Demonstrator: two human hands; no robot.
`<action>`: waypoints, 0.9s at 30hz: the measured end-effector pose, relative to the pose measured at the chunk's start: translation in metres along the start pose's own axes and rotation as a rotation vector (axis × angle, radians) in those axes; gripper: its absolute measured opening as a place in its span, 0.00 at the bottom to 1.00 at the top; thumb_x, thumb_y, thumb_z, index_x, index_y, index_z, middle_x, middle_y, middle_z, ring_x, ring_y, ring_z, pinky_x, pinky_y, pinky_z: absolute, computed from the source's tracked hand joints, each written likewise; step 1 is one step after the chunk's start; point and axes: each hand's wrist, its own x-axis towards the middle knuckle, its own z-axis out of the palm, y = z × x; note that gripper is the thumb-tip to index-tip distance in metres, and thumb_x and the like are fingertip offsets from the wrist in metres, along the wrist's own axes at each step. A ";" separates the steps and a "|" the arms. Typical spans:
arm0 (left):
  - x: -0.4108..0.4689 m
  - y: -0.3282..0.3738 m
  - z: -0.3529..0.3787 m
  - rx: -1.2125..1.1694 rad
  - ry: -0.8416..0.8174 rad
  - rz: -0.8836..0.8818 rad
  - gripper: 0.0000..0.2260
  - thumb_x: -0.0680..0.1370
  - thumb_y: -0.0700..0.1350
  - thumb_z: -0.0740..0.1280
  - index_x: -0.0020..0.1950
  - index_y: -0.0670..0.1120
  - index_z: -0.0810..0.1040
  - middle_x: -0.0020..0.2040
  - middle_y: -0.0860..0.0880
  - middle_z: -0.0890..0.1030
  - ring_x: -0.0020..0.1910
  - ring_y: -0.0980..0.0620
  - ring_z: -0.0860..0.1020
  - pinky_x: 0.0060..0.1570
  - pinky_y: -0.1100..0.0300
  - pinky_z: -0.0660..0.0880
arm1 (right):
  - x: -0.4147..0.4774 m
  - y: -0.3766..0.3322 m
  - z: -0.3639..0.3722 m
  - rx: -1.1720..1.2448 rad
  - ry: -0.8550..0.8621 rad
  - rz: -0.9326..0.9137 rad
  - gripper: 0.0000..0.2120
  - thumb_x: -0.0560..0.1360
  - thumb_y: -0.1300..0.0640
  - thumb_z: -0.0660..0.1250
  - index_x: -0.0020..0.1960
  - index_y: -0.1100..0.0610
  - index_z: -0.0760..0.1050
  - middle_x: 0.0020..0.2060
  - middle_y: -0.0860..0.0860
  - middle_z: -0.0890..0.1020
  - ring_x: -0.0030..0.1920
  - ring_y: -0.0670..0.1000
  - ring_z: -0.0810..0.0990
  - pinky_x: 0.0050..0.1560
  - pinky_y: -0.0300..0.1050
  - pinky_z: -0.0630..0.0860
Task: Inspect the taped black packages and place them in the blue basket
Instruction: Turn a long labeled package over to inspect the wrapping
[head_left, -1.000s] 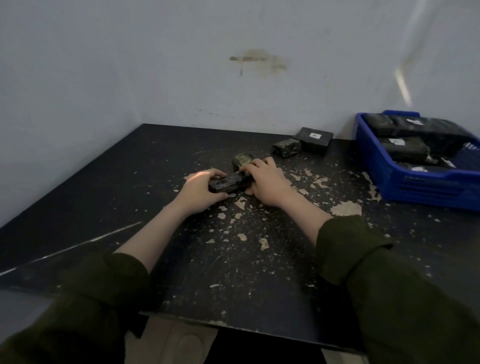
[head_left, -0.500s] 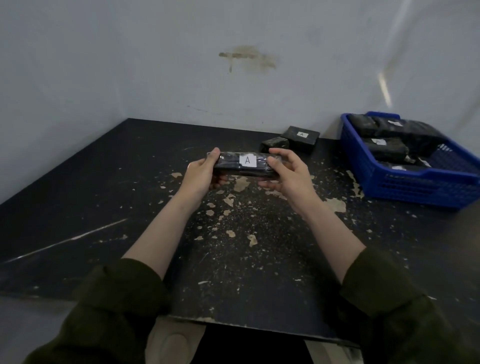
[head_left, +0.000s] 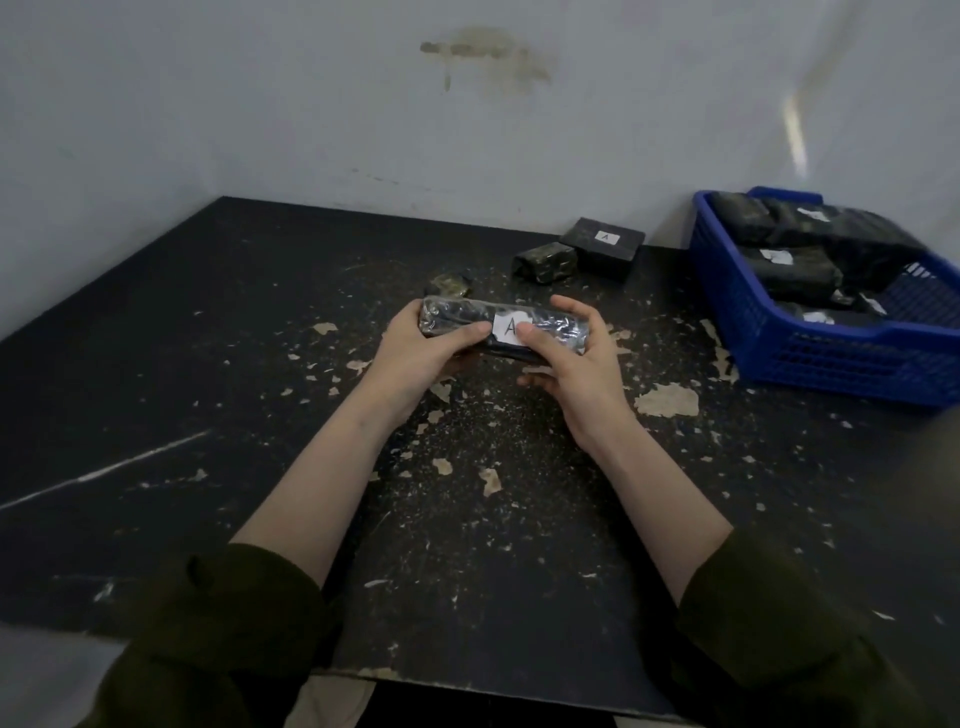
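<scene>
Above the middle of the surface (head_left: 208, 338), the left hand (head_left: 423, 356) and right hand (head_left: 574, 366) each grasp one end of a long black package (head_left: 460, 318), thumbs pressed on top beside its white label (head_left: 505, 327). Its glossy tape wrap looks slippery, yet the block seems stiff and fairly light, so gripping across its narrow width, fingers beneath, should suit the carry toward the blue basket (head_left: 831, 358) at right.

1. Illumination is dim, cool and diffuse; shadows are faint.
2. A pale light streak (head_left: 795, 135) crosses the wall (head_left: 208, 104) at upper right.
3. The package (head_left: 457, 313) tape glints weakly.
4. Wide-angle distortion bends the table (head_left: 156, 389) edges; the bottom corners are soft.
</scene>
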 end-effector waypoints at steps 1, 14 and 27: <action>-0.001 0.000 0.001 -0.007 0.002 0.006 0.15 0.71 0.37 0.76 0.56 0.41 0.78 0.53 0.42 0.84 0.53 0.45 0.84 0.56 0.46 0.80 | -0.001 0.000 0.001 0.010 -0.004 0.003 0.24 0.72 0.60 0.76 0.63 0.50 0.72 0.59 0.57 0.81 0.50 0.55 0.86 0.39 0.47 0.82; -0.001 -0.005 0.001 0.051 0.024 0.054 0.16 0.69 0.37 0.78 0.54 0.43 0.79 0.50 0.44 0.85 0.51 0.45 0.84 0.56 0.47 0.80 | -0.001 -0.002 0.002 -0.003 0.064 0.015 0.17 0.69 0.64 0.78 0.53 0.57 0.75 0.49 0.58 0.85 0.45 0.55 0.87 0.36 0.44 0.83; -0.002 -0.006 0.004 0.019 0.035 0.068 0.11 0.71 0.39 0.77 0.50 0.46 0.80 0.50 0.45 0.85 0.52 0.45 0.84 0.56 0.47 0.80 | -0.006 -0.005 0.005 -0.056 0.103 -0.041 0.13 0.71 0.59 0.78 0.50 0.55 0.77 0.45 0.53 0.85 0.43 0.50 0.86 0.35 0.48 0.84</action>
